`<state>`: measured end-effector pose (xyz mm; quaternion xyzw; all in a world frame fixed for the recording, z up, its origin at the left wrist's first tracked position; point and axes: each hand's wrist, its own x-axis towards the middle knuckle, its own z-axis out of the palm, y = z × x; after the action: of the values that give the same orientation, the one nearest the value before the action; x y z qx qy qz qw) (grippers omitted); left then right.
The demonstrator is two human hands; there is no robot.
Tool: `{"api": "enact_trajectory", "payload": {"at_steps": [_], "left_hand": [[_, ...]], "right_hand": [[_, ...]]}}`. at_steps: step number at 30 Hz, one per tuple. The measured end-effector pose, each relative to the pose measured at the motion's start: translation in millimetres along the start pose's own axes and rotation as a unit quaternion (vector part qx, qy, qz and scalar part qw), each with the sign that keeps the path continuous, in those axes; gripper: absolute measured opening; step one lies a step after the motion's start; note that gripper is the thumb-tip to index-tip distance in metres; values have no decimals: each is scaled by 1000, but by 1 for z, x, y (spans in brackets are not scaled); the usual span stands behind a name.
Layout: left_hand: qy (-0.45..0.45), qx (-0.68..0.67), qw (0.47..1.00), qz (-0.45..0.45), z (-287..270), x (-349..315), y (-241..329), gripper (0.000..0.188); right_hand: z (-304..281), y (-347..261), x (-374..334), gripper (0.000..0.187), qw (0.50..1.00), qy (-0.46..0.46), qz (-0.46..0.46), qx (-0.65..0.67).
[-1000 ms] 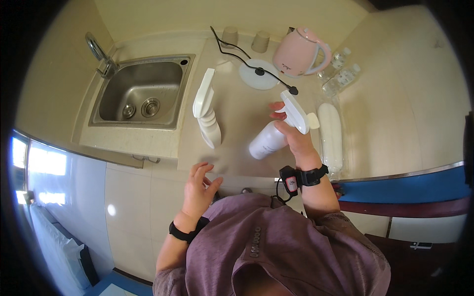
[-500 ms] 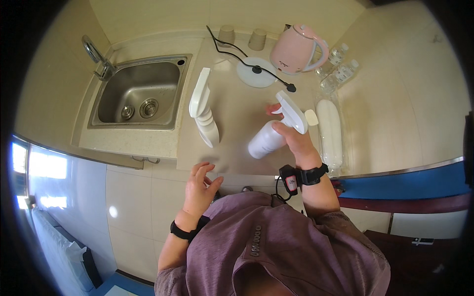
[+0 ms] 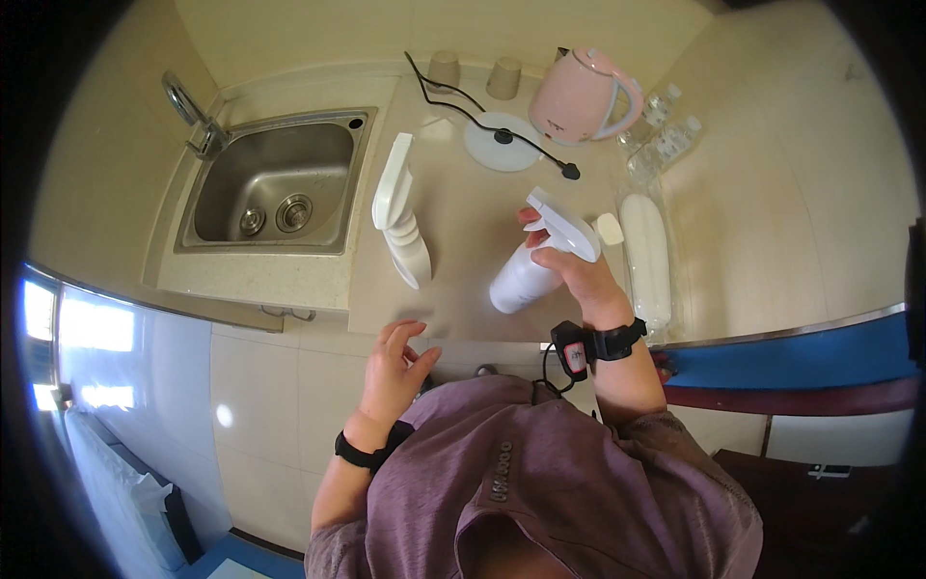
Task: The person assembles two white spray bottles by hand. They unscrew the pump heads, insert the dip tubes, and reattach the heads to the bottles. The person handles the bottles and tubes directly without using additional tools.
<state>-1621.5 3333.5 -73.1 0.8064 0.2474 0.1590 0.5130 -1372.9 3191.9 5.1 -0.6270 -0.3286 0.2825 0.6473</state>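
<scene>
My right hand (image 3: 585, 280) is wrapped round the neck of a white spray bottle (image 3: 521, 281), below its trigger head. Two fingertips show beside the trigger. A second white spray bottle (image 3: 409, 253) stands on the counter (image 3: 453, 294) to the left, untouched. Close to the counter's front edge, my left hand (image 3: 389, 367) is held with fingers loosely bent and apart, nothing in it. Just right of the held bottle's head lies a small cream-coloured block (image 3: 608, 229).
A steel sink (image 3: 270, 183) with a tap (image 3: 193, 114) is at the left. Behind the bottles are a white kettle base (image 3: 495, 150) with a black cord, two cups (image 3: 503, 78) and a pink kettle (image 3: 576, 96). Clear bottles (image 3: 675, 141) and a white wrapped roll (image 3: 644, 261) line the right.
The held spray bottle has shifted slightly down and its head has tilted, with my right hand staying on it. My left hand has hardly moved.
</scene>
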Motion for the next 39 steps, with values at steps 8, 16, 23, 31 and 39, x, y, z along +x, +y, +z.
{"api": "enact_trajectory", "payload": {"at_steps": [8,16,23,31,39], "left_hand": [[-24,9,995,99,7,26,50,38],[35,78,950,301,29,66,141,44],[6,173,897,408,66,118,208,48],[-156,293,859,391,99,146,261,35],[-175,328,862,344,128,154,284,27]], "right_hand": [[-16,-1,-1,43,999,-36,-16,-23],[-45,2,-13,20,998,-29,46,-20],[-74,-7,-21,25,995,-82,-20,57],[-110,8,-21,29,989,-62,-44,127],[-129,23,-16,31,991,-8,4,136]]}}
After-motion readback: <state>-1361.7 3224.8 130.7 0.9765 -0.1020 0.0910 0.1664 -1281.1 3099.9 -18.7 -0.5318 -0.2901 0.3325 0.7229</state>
